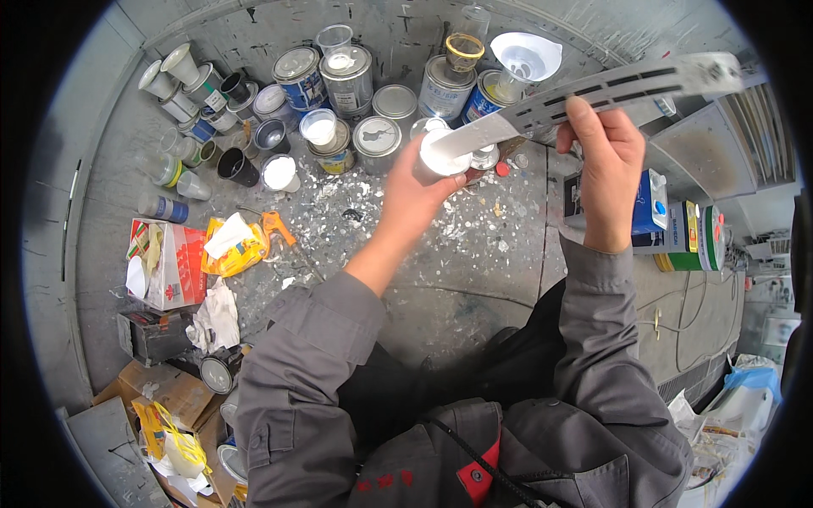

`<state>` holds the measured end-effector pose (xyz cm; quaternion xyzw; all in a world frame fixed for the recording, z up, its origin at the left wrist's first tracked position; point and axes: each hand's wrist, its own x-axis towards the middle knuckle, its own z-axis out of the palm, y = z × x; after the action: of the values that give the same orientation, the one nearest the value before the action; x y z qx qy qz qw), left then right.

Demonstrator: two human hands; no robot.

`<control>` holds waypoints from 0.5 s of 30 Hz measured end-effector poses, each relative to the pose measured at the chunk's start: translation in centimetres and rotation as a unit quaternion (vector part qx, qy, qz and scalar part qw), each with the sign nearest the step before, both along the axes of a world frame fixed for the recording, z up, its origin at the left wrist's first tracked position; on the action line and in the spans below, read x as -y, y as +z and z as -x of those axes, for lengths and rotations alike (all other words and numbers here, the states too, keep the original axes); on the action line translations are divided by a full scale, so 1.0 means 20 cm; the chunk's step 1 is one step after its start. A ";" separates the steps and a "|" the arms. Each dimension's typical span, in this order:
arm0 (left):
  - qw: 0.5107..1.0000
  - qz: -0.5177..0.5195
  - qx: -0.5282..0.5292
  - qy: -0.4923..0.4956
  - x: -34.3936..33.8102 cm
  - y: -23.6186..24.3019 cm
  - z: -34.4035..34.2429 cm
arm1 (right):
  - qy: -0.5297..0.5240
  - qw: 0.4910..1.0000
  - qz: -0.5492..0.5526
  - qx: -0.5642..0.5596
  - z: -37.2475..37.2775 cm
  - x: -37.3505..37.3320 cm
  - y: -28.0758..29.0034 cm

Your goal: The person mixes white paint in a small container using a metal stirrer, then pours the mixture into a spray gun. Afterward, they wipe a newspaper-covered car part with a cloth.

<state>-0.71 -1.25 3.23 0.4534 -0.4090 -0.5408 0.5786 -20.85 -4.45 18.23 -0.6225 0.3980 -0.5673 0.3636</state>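
Note:
My left hand (409, 188) is wrapped around a cup of white paint (443, 156), raised above the floor in front of me. A long, flat, pale slotted strip (631, 90) slants from the upper right down to this cup. Its lower end is in the cup's mouth, by the white paint. My right hand (608, 157) grips the strip partway along, the thumb against its face; the other fingers are partly hidden. Right behind the held cup stand a small can (483, 157) and a red cap (502, 169).
Paint cans (377, 140) and plastic cups (279, 173) crowd the wall side. To the left lie a yellow wipes pack (227, 258), an orange tool (276, 227) and a red-white box (174, 284). Metal jugs (650, 203) stand right; a cable (474, 293) crosses the spattered floor.

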 end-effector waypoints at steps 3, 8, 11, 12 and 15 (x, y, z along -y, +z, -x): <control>1.000 0.005 0.012 -0.001 0.00 0.00 -0.01 | 0.001 0.998 0.062 0.000 0.01 -0.04 0.04; 1.000 -0.002 -0.001 0.008 0.00 -0.01 0.01 | 0.001 0.994 0.108 0.012 0.03 -0.09 0.08; 1.000 -0.004 -0.004 0.007 0.01 -0.02 0.01 | -0.014 0.993 0.119 0.008 0.04 -0.11 0.11; 1.000 -0.004 0.003 0.007 0.01 -0.02 0.01 | -0.021 0.992 0.122 0.012 0.05 -0.11 0.11; 0.999 0.004 0.034 -0.006 0.01 -0.02 0.01 | -0.034 0.990 0.134 0.014 0.06 -0.12 0.13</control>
<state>-0.83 -1.37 2.80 0.4669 -0.4331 -0.5267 0.5631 -22.04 -2.08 20.81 -0.6438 0.3338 -0.6364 0.2628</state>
